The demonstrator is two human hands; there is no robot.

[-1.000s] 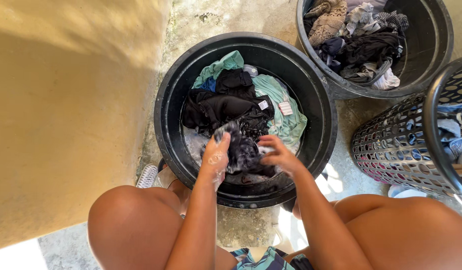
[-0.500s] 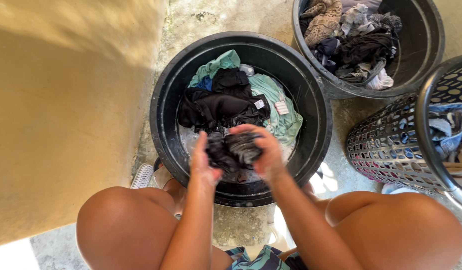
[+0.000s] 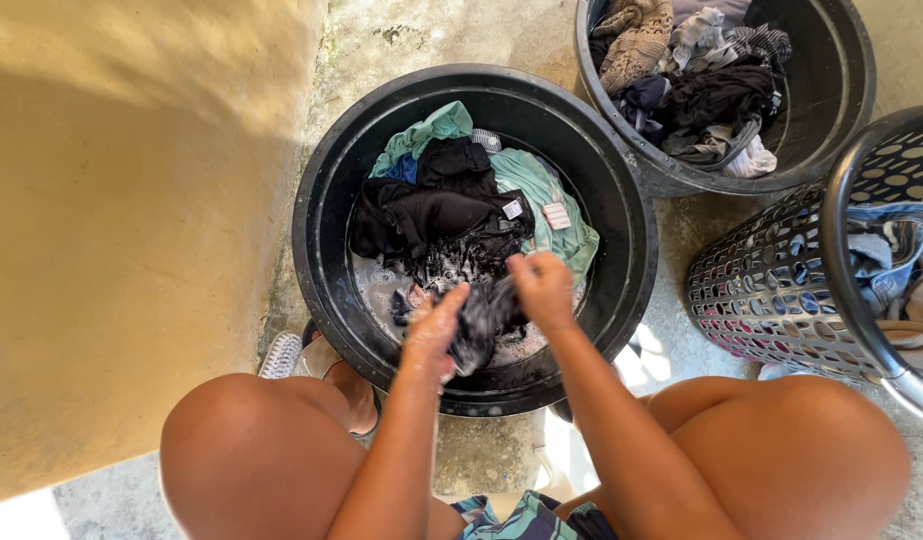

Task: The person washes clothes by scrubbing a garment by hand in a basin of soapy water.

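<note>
A yellow wall (image 3: 132, 250) fills the side beyond the left hand's fingers, and a rough concrete floor (image 3: 482, 450) runs under everything. The large black tub (image 3: 317, 240) sits directly below the fingers, holding soapy water and a heap of clothes. To the far right of the fingers stands a perforated laundry basket (image 3: 772, 290) with blue and pale clothes inside, and above it, well away from the fingers, a second black tub (image 3: 842, 110) is packed with mixed dry clothes.

Inside the near tub, a black garment (image 3: 432, 215) lies just beyond the fingertips, with a green shirt (image 3: 542, 195) spread behind and to the right of it, its white tags showing. Suds cover the water just left of the left fingers.

The dark wet cloth (image 3: 482, 320) is bunched between both hands, over the near edge of the water. The left hand (image 3: 437, 330) is soapy, its fingers curled closed around the cloth from the left side. The right hand (image 3: 544, 290) grips the same cloth from the right, fingers folded tight over its upper end. The two hands are close together, nearly touching.

A white brush (image 3: 280, 355) lies on the floor outside the tub, down and left of the left fingers, beside the person's knee.
</note>
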